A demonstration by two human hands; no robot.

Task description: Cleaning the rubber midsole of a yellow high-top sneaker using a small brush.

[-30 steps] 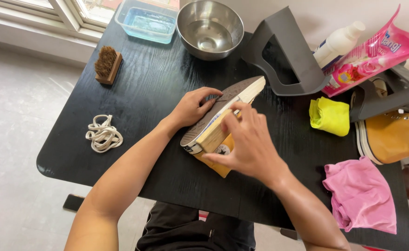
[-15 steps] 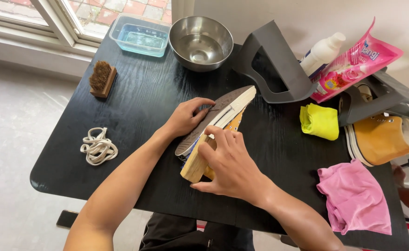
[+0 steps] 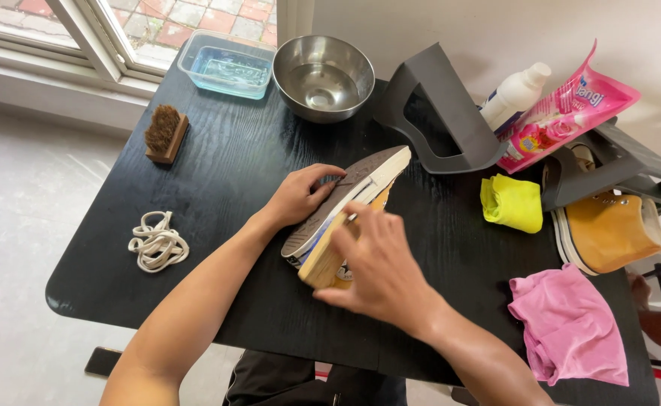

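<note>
Both hands grip things: left hand steadies the upturned shoe, right hand clasps a brush

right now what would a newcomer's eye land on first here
Mid-table, the left hand steadies a yellow sneaker turned sole-up while the right hand works a wooden brush along its side. Next come the bright pink cloth at the table's right front corner and the steel bowl at its far edge.
</note>
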